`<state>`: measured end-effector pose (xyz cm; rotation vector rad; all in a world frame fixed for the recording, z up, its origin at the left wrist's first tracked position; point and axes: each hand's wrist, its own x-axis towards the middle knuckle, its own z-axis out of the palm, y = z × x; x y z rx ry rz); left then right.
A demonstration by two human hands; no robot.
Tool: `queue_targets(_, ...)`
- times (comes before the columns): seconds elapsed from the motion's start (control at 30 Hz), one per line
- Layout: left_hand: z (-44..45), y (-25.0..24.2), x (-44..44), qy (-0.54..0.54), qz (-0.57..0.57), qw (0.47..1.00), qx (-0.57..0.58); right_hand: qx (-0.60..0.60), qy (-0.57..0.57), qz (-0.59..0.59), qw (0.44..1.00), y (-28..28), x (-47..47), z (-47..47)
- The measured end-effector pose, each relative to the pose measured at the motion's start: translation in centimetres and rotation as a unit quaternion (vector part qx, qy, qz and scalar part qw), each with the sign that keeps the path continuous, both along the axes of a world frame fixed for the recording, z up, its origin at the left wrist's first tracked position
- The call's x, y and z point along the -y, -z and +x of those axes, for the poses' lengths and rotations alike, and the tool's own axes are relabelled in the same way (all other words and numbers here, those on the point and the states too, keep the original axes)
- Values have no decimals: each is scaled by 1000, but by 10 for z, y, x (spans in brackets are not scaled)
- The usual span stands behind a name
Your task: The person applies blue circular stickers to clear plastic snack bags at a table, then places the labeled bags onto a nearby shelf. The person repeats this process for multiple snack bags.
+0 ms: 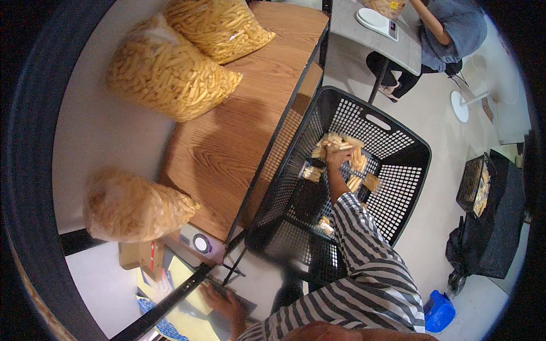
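Observation:
My right hand reaches deep into a large black perforated plastic basket, at the end of a striped sleeve. Its fingers touch a heap of small clear packs of pale yellow snack sticks; whether they grip one is hidden. More packs lie about it on the basket floor, among them a small pack to the left and another pack nearer me. Low on the left, my left hand is beside a black metal post, fingers somewhat apart, with nothing seen in it.
Large clear bags of yellow sticks and a third bag stand along a wood-grain tabletop. A speaker-like device sits by its near end. Beyond, a seated person works at a grey table with a scale.

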<state>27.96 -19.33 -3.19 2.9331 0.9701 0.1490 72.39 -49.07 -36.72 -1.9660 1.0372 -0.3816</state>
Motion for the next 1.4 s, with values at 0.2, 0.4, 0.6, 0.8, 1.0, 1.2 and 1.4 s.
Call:
queue_targets(0.2,6,-11,7,9,-23,1000,7,-34,-70,38,996,11,14,-2)
queue_targets(0.4,8,-21,8,25,-51,998,4,126,-192,180,957,70,50,-41)
queue_targets(0.6,7,-24,12,7,-65,998,25,-14,-195,364,910,83,72,-93)
queue_targets(0.8,0,-23,8,-2,-58,997,49,19,-140,477,867,-34,73,-149)
queue_targets(1.0,-9,-19,3,-20,-94,990,107,20,-262,460,848,-206,65,-197)
queue_targets(1.2,-28,-13,-12,31,-179,929,322,-2,-435,478,764,-325,33,-254)
queue_targets(1.4,-60,-39,-48,62,-253,871,416,-60,-598,481,638,-395,-56,-328)
